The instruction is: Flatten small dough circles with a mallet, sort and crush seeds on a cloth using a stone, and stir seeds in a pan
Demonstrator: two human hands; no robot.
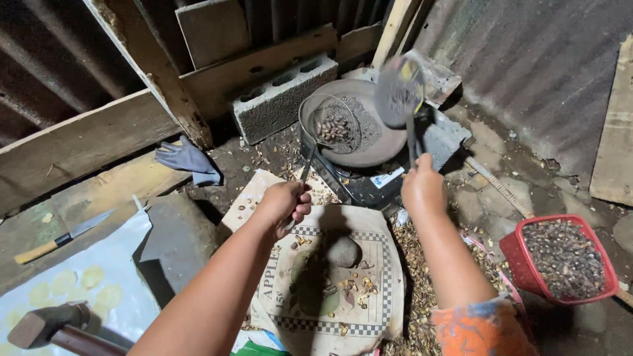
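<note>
wire mesh strainer (329,124) full of brown nuts, tilted over the round pan (369,125), blurry fan (399,90) upright alongside

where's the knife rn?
Head view, far left: the knife lies on the wooden ledge, above the hammer, well clear of the left hand.

The left hand (285,203) grips a thin metal handle of a wire-mesh strainer (331,125) full of glossy brown nuts, over a dull, ash-grey metal pan (382,148). The right hand (422,188) holds a blurred, woven-looking fan (399,89). Around them are a rough, porous concrete block (280,99), a printed paper sack (369,277), a red plastic basket (527,264), weathered raw timber (79,142) and matt corrugated sheet metal (527,46).
</note>
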